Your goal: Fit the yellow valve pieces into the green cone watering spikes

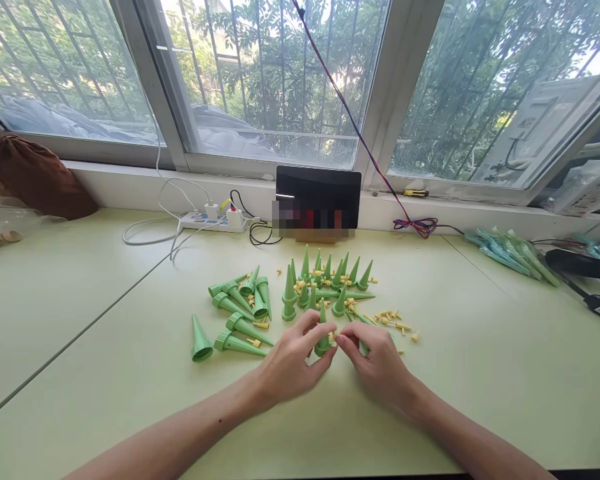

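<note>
So my left grip [295,353] was curled partway closed, holding an upright green cone [322,345] near its base. My right grip [376,348] was pinched nearly closed at the yellow bit [331,338] on its side; couldn't tell if I really had hold of it. Standing cones [289,288] crowded close beyond, loose bits [403,327] lay right. Open room ran back to the table's [510,387] front edge, with wide space rightward too.
</note>
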The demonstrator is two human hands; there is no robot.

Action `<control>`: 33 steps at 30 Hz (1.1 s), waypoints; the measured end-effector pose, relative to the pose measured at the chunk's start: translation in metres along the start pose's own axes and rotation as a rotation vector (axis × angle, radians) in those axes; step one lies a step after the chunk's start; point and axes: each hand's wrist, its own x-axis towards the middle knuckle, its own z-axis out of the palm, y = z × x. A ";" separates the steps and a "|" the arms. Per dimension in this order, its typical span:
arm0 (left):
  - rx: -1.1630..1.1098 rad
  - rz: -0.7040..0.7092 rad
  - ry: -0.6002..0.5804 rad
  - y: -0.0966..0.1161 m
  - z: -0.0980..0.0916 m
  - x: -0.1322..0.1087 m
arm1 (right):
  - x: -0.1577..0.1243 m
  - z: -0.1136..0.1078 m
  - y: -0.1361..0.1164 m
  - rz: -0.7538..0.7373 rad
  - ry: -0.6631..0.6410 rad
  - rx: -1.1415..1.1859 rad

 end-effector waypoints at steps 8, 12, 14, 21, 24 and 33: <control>0.006 0.029 0.003 0.001 -0.001 0.001 | 0.000 0.000 0.000 0.014 -0.007 -0.026; 0.002 0.045 0.006 0.001 -0.001 0.001 | 0.000 0.001 0.002 -0.003 0.002 -0.042; 0.000 0.048 0.003 0.000 -0.001 0.000 | 0.000 0.001 0.003 -0.007 0.004 -0.048; -0.003 0.038 -0.006 0.000 -0.001 0.000 | -0.001 0.001 0.001 -0.023 0.019 -0.047; -0.012 0.027 0.005 0.001 -0.001 0.000 | -0.001 -0.001 -0.002 -0.036 0.025 -0.025; -0.042 -0.024 0.020 0.001 -0.001 0.001 | -0.001 -0.003 -0.006 -0.080 0.035 0.045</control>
